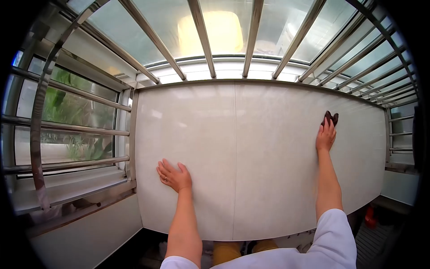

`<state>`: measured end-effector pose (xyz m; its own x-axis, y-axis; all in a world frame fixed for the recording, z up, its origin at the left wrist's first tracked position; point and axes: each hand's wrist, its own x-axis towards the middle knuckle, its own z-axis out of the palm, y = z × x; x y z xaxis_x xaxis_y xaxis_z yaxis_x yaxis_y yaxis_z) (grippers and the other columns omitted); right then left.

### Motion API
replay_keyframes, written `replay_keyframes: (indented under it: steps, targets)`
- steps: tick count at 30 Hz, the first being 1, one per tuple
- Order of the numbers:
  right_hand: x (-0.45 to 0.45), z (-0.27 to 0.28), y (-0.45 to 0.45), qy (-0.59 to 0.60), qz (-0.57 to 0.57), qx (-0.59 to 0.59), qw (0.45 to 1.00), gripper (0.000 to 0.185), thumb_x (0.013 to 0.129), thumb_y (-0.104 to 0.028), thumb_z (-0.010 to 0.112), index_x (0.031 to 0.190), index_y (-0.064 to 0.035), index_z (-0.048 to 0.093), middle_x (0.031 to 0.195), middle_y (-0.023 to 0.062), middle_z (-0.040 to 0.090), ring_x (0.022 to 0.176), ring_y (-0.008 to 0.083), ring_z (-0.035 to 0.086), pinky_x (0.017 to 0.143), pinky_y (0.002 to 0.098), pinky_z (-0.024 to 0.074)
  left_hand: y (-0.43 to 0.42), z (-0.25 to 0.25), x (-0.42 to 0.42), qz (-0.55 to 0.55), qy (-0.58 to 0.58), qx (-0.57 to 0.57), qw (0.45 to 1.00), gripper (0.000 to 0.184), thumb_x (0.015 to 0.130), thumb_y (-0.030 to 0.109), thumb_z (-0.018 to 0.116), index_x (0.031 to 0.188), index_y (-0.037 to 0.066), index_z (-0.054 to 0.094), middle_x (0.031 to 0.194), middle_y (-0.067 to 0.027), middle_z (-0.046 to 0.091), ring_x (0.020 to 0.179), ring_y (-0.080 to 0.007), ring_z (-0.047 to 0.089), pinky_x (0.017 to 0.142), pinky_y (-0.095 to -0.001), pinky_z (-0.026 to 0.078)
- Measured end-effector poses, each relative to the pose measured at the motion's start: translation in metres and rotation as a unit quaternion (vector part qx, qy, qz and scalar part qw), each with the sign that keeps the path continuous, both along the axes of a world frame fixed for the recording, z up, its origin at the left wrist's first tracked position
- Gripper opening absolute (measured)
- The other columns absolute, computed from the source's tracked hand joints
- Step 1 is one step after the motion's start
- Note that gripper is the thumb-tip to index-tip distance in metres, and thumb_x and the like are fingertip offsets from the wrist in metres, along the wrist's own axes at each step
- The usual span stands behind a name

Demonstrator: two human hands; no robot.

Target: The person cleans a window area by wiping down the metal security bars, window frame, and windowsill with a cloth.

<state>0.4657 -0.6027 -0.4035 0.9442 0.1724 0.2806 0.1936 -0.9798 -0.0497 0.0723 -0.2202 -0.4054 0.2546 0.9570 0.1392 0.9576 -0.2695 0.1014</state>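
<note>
My right hand (326, 136) reaches to the right part of a pale tiled ledge (273, 148). Its fingers press on a crumpled dark brown cloth (330, 117), which pokes out past the fingertips. Over on the left, my left hand (175, 176) rests on the same ledge with its fingers stretched out, holding nothing. A ring shows on one of its fingers. A thin seam runs down the ledge between my two hands.
Metal bars (204, 38) line the back of the ledge, with window glass behind them. More bars (85, 129) close off the left side, where green plants show through a window. A red object (370, 217) lies low at the right, beyond the ledge's front edge.
</note>
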Motion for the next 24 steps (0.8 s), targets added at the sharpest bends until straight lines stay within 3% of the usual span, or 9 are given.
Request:
replay_keyframes:
  steps: [3, 4, 6, 8, 12, 14, 17, 19, 24]
  targets:
    - [-0.036, -0.028, -0.147, 0.029, -0.204, -0.075, 0.976, 0.041, 0.096, -0.029, 0.043, 0.136, -0.0224, 0.04, 0.141, 0.0055, 0.037, 0.122, 0.0337, 0.037, 0.1, 0.0424, 0.0378, 0.001, 0.003, -0.001, 0.002, 0.0, -0.001, 1.0, 0.062, 0.087, 0.032, 0.05, 0.139, 0.004, 0.03, 0.145, -0.0143, 0.025, 0.136, -0.0329, 0.019, 0.106, -0.0483, 0.019]
    - [-0.062, -0.008, -0.178, 0.132, -0.317, -0.095, 0.934, 0.041, 0.095, -0.029, 0.044, 0.136, -0.0227, 0.04, 0.14, 0.01, 0.036, 0.123, 0.0346, 0.036, 0.099, 0.0434, 0.0384, 0.001, 0.003, 0.0, 0.0, 0.007, -0.003, 1.0, 0.063, 0.087, 0.032, 0.05, 0.139, 0.004, 0.029, 0.145, -0.0145, 0.025, 0.136, -0.0331, 0.018, 0.106, -0.0487, 0.019]
    - [-0.11, 0.03, -0.236, 0.29, -0.423, -0.144, 0.847, 0.037, 0.093, -0.027, 0.047, 0.125, -0.0086, 0.051, 0.122, 0.0156, 0.054, 0.111, 0.0339, 0.052, 0.093, 0.0432, 0.0429, 0.001, 0.008, 0.001, 0.015, 0.002, -0.016, 1.0, 0.064, 0.086, 0.033, 0.051, 0.139, 0.004, 0.029, 0.145, -0.0148, 0.025, 0.136, -0.0338, 0.018, 0.106, -0.0495, 0.019]
    - [-0.149, 0.034, -0.302, 0.266, -0.437, -0.076, 0.856, 0.032, 0.092, -0.022, 0.044, 0.113, -0.0019, 0.058, 0.115, 0.019, 0.06, 0.107, 0.0355, 0.056, 0.093, 0.0415, 0.0431, 0.001, 0.009, 0.002, 0.012, 0.0, -0.028, 1.0, 0.063, 0.087, 0.033, 0.05, 0.14, 0.005, 0.028, 0.145, -0.0142, 0.024, 0.137, -0.0333, 0.016, 0.107, -0.0486, 0.017]
    - [-0.152, 0.047, -0.242, 0.198, -0.162, 0.143, 0.956, 0.032, 0.092, -0.02, 0.047, 0.116, -0.0003, 0.056, 0.115, 0.0171, 0.06, 0.107, 0.0306, 0.057, 0.093, 0.0371, 0.0424, 0.004, 0.005, -0.001, 0.009, -0.005, -0.024, 1.0, 0.066, 0.084, 0.033, 0.053, 0.139, 0.004, 0.029, 0.145, -0.0154, 0.025, 0.136, -0.0348, 0.019, 0.106, -0.051, 0.02]
    - [-0.144, 0.067, -0.135, 0.242, -0.004, 0.264, 0.934, 0.033, 0.094, -0.02, 0.046, 0.12, -0.0013, 0.054, 0.118, 0.0126, 0.059, 0.111, 0.0236, 0.053, 0.097, 0.0336, 0.0385, 0.003, 0.006, 0.0, 0.014, -0.009, -0.03, 0.999, 0.066, 0.085, 0.033, 0.053, 0.139, 0.005, 0.029, 0.145, -0.0146, 0.024, 0.137, -0.0341, 0.018, 0.106, -0.051, 0.019]
    - [-0.126, 0.086, 0.038, 0.359, 0.147, 0.442, 0.809, 0.031, 0.097, -0.019, 0.042, 0.122, -0.0029, 0.052, 0.12, 0.0061, 0.053, 0.112, 0.0158, 0.047, 0.099, 0.029, 0.0335, 0.004, 0.007, 0.0, 0.02, -0.011, -0.034, 0.999, 0.066, 0.085, 0.033, 0.052, 0.139, 0.005, 0.028, 0.146, -0.014, 0.023, 0.137, -0.0333, 0.017, 0.106, -0.0513, 0.019]
    - [-0.122, 0.085, 0.139, 0.469, 0.171, 0.577, 0.646, 0.031, 0.097, -0.019, 0.041, 0.124, -0.0049, 0.048, 0.119, 0.0053, 0.053, 0.111, 0.0139, 0.05, 0.095, 0.0287, 0.0401, 0.004, 0.008, 0.0, 0.022, -0.009, -0.034, 0.999, 0.066, 0.085, 0.033, 0.052, 0.139, 0.005, 0.029, 0.146, -0.014, 0.024, 0.137, -0.0332, 0.017, 0.106, -0.0515, 0.019]
    - [-0.126, 0.078, 0.298, 0.613, 0.152, 0.66, 0.407, 0.033, 0.093, -0.013, 0.042, 0.125, -0.0033, 0.045, 0.117, 0.0079, 0.055, 0.106, 0.0179, 0.056, 0.093, 0.0339, 0.0451, 0.004, 0.008, 0.0, 0.016, -0.007, -0.038, 0.999, 0.066, 0.084, 0.032, 0.054, 0.139, 0.006, 0.029, 0.145, -0.0143, 0.025, 0.136, -0.034, 0.018, 0.105, -0.0518, 0.02]
